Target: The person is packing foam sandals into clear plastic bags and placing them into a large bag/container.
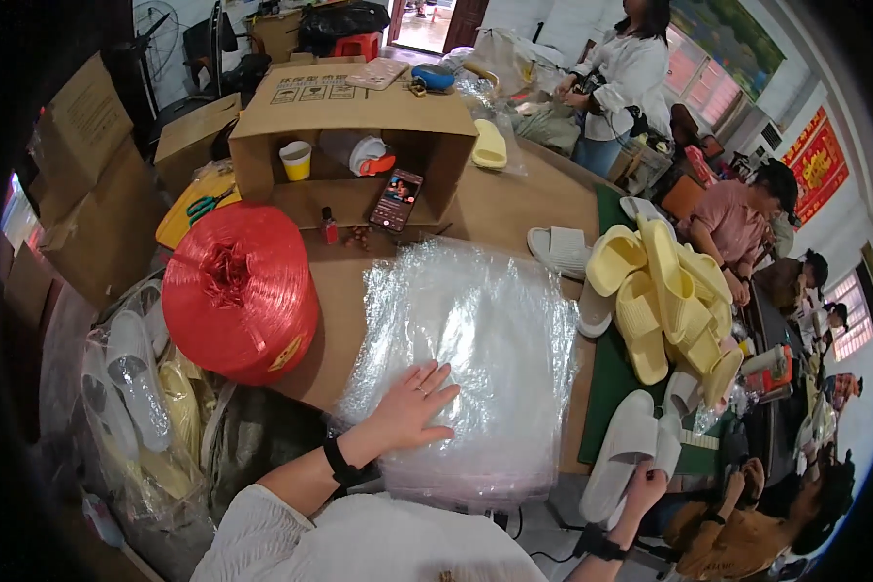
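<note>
My left hand (409,409) lies flat, fingers spread, on a stack of clear plastic bags (500,339) in front of me. At the lower right, my right hand (642,487) is closed at the near end of a pair of white slippers (619,448), which hang together by the table edge; part of the grip is hidden. A heap of yellow slippers (640,325) lies beyond them on a green mat (606,407). Between that heap and the bags rests a pale slipper (559,250).
Left of the bags stands a big red roll of plastic twine (242,325). Behind it, an open cardboard box (354,109) shelters a phone (397,200) and yellow cup (296,161). Bagged slippers (136,378) sit at the left. Several people work along the right; another person (623,82) stands behind.
</note>
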{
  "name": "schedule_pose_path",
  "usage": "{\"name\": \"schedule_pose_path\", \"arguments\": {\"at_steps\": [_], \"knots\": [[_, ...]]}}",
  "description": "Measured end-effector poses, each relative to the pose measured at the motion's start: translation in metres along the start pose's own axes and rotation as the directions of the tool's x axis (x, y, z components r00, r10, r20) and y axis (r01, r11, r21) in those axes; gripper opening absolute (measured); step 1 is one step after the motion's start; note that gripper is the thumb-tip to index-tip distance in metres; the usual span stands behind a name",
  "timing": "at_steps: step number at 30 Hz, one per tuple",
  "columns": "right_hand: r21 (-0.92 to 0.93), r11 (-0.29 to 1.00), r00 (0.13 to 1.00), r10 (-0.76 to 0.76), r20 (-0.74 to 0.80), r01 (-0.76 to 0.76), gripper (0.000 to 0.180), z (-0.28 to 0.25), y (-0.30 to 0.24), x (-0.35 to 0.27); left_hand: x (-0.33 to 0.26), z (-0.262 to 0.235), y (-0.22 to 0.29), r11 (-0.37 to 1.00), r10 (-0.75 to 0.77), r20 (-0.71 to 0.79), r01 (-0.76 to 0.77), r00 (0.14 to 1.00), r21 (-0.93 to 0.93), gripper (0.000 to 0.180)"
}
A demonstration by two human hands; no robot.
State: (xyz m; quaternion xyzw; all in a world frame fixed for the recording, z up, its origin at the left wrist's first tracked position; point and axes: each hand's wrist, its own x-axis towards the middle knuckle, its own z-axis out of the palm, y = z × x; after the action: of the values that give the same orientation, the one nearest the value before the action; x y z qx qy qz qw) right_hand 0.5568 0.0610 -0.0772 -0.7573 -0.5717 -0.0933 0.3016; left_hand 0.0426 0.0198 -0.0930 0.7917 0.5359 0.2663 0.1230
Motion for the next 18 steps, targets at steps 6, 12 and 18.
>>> {"name": "schedule_pose_path", "arguments": {"at_steps": [6, 12, 18], "knots": [[0.541, 0.837, 0.988, -0.138, 0.069, 0.079, 0.016, -0.003, -0.127, -0.039, 0.003, -0.010, 0.008, 0.999, -0.036, 0.047, 0.035, 0.998, 0.037, 0.082], [0.365, 0.910, 0.872, -0.332, 0.359, 0.196, 0.025, 0.028, -0.243, -0.049, 0.016, 0.002, 0.012, 0.994, -0.052, 0.106, 0.041, 0.993, 0.104, 0.086], [0.406, 0.849, 0.823, -0.477, 0.310, 0.339, 0.031, 0.071, -0.261, -0.053, 0.014, -0.001, 0.012, 0.992, -0.062, 0.031, 0.058, 0.998, 0.111, 0.085]]}}
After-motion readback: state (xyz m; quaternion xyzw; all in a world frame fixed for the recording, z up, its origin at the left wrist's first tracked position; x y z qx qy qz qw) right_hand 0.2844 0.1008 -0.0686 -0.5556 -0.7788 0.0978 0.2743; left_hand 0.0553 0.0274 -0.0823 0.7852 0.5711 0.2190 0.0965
